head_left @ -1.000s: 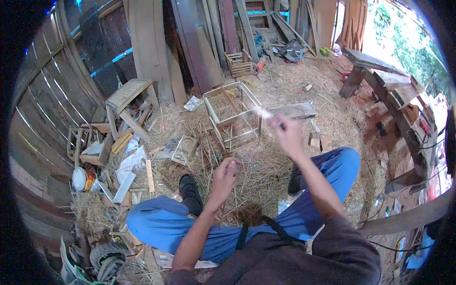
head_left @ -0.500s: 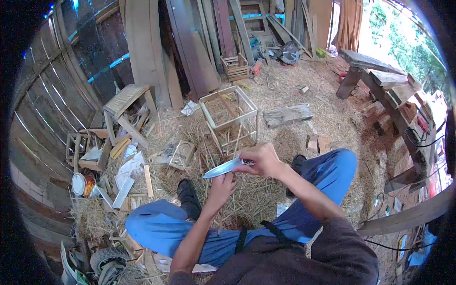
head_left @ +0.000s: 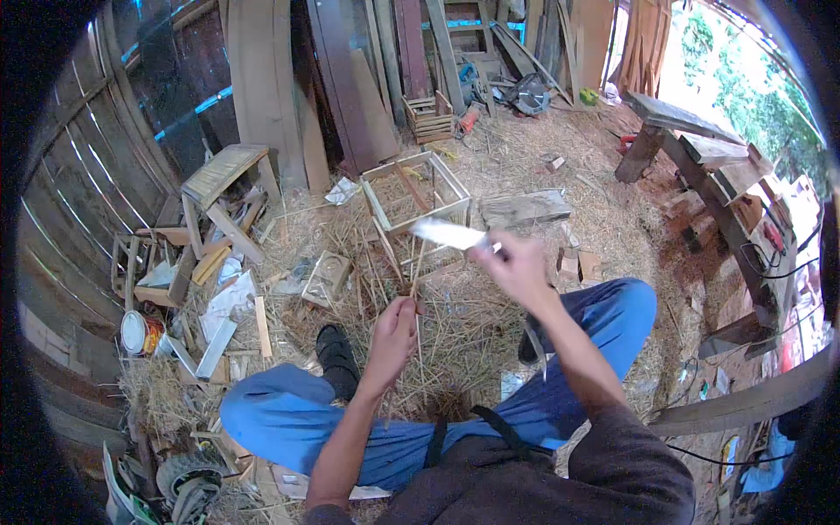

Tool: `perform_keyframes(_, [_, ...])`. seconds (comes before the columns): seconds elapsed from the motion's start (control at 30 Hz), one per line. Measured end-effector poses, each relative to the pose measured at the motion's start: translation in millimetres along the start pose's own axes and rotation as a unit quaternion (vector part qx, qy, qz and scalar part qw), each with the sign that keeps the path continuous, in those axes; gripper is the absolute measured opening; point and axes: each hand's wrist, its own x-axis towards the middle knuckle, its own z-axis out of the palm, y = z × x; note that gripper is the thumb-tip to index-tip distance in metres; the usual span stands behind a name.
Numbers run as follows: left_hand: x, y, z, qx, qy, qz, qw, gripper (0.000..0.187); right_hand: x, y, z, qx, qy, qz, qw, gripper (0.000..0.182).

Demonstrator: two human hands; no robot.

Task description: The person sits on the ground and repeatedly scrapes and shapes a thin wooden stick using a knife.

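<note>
Right hand clamps a pale, blurred knife; left hand curled closed, contents unclear; crate near floor's far edge.

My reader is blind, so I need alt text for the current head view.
A right hand holds out a knife, which looks blurred, above a straw-covered floor, while the left hand is curled closed, its contents unclear. Beyond the hands stands an open wooden frame, with tall planks leaning at the back.
</note>
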Motion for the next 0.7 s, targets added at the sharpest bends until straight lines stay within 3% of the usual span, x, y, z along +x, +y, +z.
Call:
perform_keyframes(0.03, [0.2,-0.7,-1.9,0.013,0.003,-0.009,1.0,0.029,-2.2,-4.8,7.2,0.001,-0.022,-0.058,0.998,0.028])
perform_keyframes(0.07, [2.9,-6.8,-1.2,0.087,0.042,0.051,0.994,0.031,-4.1,-8.4,15.2,0.004,-0.04,-0.115,0.993,0.023])
perform_keyframes(0.17, [10.0,-16.1,-3.8,0.128,0.079,0.054,0.987,0.031,-13.4,-14.1,36.8,-0.008,-0.098,-0.147,0.984,0.026])
perform_keyframes(0.2, [16.0,-22.5,1.0,0.089,0.109,0.129,0.982,0.029,-15.3,-17.1,36.3,0.012,-0.144,-0.145,0.979,0.03])
perform_keyframes(0.3, [11.0,-23.8,-3.4,0.114,0.133,0.014,0.984,0.028,-19.9,-25.5,43.0,0.049,-0.16,-0.142,0.976,0.04])
perform_keyframes(0.43, [11.8,-28.1,-6.6,0.267,0.122,0.163,0.942,0.028,-14.3,-15.2,45.0,0.008,-0.161,-0.175,0.971,0.039])
perform_keyframes(0.57, [11.0,-20.2,-4.7,0.262,0.1,0.172,0.944,0.029,-13.4,-3.0,49.9,-0.007,-0.115,-0.18,0.977,0.037])
perform_keyframes(0.67, [1.2,-4.1,2.8,0.188,0.082,0.06,0.977,0.03,-9.6,2.3,43.5,-0.024,-0.07,-0.168,0.983,0.032])
perform_keyframes(0.7, [0.9,-6.5,1.2,0.179,0.068,0.062,0.98,0.03,-3.8,10.1,38.9,-0.033,-0.035,-0.155,0.987,0.029])
